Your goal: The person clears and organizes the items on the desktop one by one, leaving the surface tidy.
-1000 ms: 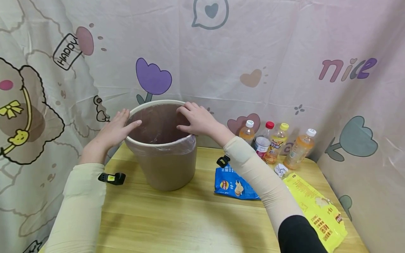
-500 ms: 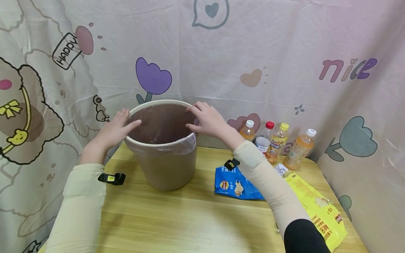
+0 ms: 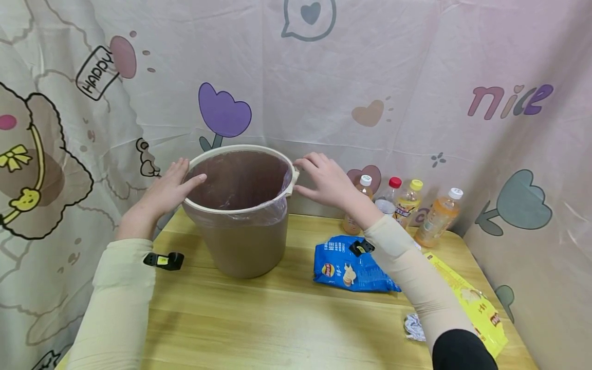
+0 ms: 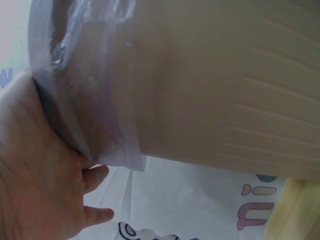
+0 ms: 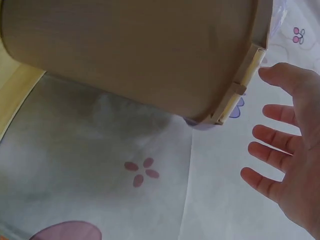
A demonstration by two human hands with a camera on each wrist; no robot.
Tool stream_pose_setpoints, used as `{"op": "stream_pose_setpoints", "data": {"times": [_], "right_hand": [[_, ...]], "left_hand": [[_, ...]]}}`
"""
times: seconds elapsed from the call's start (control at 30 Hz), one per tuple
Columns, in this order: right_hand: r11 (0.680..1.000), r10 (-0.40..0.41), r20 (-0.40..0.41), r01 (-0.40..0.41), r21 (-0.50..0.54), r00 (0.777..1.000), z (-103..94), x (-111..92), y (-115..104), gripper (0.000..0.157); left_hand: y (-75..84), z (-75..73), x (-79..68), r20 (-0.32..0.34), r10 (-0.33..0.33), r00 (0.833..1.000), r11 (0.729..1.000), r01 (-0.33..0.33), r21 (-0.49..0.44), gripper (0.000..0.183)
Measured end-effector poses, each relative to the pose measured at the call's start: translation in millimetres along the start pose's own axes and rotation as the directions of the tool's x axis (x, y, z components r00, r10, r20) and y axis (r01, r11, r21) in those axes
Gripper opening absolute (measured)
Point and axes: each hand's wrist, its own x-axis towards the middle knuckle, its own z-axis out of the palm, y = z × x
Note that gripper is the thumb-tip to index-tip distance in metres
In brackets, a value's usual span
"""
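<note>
A grey-brown trash can (image 3: 245,252) stands on the wooden table, its cream rim (image 3: 231,210) lined with a clear plastic bag (image 3: 273,213). At the left of the rim lies my left hand (image 3: 162,192), its thumb over the opening and its fingers extended along the side. The left wrist view shows that palm beside the bag-covered rim. My right hand (image 3: 328,182) is at the right of the rim, close to a small handle piece (image 3: 293,182). Its fingers are spread and hold nothing; the right wrist view shows the thumb tip very near the rim.
Several drink bottles (image 3: 437,218) and a can (image 3: 385,207) stand at the back right, partly behind the right arm. A blue chip bag (image 3: 347,267), a yellow chip bag (image 3: 481,308) and a crumpled silvery ball (image 3: 414,327) lie on the table (image 3: 277,318).
My right hand has moved right, from over the can's opening to just outside its rim, uncovering the handle piece and more of the blue bag. My left hand has stayed in place.
</note>
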Motion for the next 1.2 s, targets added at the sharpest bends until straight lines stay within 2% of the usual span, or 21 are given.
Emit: {"op": "stream_pose_setpoints", "data": {"times": [0.4, 0.87, 1.03, 1.2], "right_hand": [[1.0, 0.003, 0.006, -0.003, -0.006, 1.0, -0.5, -46.2, 9.7, 0.053], [0.993, 0.116, 0.026, -0.117, 0.021, 0.993, 7.6, -113.6, 19.4, 0.056], [0.985, 0.167, 0.04, -0.169, 0.043, 0.985, 13.7, -137.3, 15.4, 0.057], [0.969, 0.234, 0.089, -0.24, 0.062, 0.968, 22.6, -160.7, 9.8, 0.058]], "left_hand": [[2.2, -0.4, -1.1, -0.011, 0.0, 1.0, 1.0, 0.0, -0.021, 0.092], [2.2, -0.5, -2.2, -0.01, -0.001, 1.0, 0.999, 0.001, -0.035, 0.091], [2.2, -0.5, -1.8, -0.011, 0.001, 1.0, 0.999, -0.001, -0.038, 0.091], [1.7, 0.4, -1.3, -0.008, 0.001, 1.0, 0.999, -0.002, -0.049, 0.091]]}}
